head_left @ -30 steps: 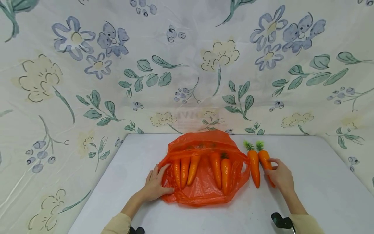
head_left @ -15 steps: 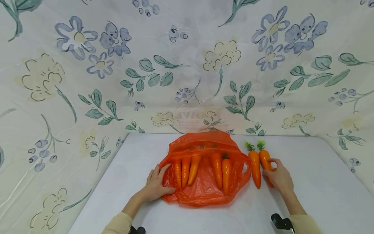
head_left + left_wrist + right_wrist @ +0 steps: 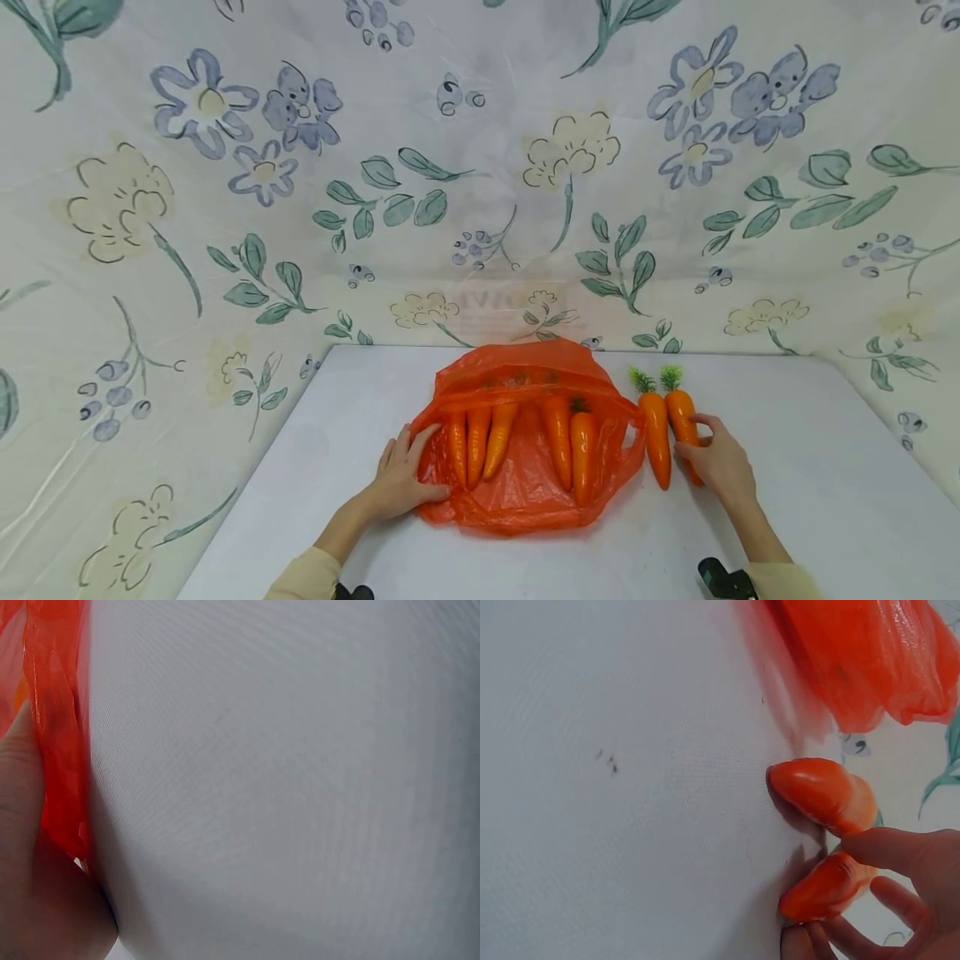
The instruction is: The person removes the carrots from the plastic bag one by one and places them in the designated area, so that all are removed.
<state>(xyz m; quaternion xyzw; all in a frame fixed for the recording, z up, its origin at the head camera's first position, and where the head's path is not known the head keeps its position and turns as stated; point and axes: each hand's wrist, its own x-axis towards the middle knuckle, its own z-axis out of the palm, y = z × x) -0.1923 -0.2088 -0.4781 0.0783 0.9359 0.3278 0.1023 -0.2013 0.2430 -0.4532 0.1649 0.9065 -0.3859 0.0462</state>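
Note:
A translucent orange-red plastic bag (image 3: 517,508) lies in the middle of the white table, with several carrots (image 3: 557,442) showing in it. My left hand (image 3: 399,477) rests on the bag's left edge, fingers spread, the thumb lying over the film; the left wrist view shows that thumb (image 3: 19,780) against the bag. To the bag's right, two carrots with green tops lie side by side. Nearer the bag is the first loose carrot (image 3: 655,437). My right hand (image 3: 722,462) pinches the other loose carrot (image 3: 680,410) between thumb and fingers, partly hiding its lower half.
The white table (image 3: 817,467) ends at the back against a floral-patterned sheet (image 3: 480,183), which also rises at both sides. Dark wrist-worn devices show at the lower edge, one beside the right sleeve (image 3: 783,581) and one beside the left sleeve (image 3: 303,575).
The tip of the gripped carrot has swung slightly left, towards the loose carrot beside it, and my right thumb has moved left with it. My left hand and the bag stay put.

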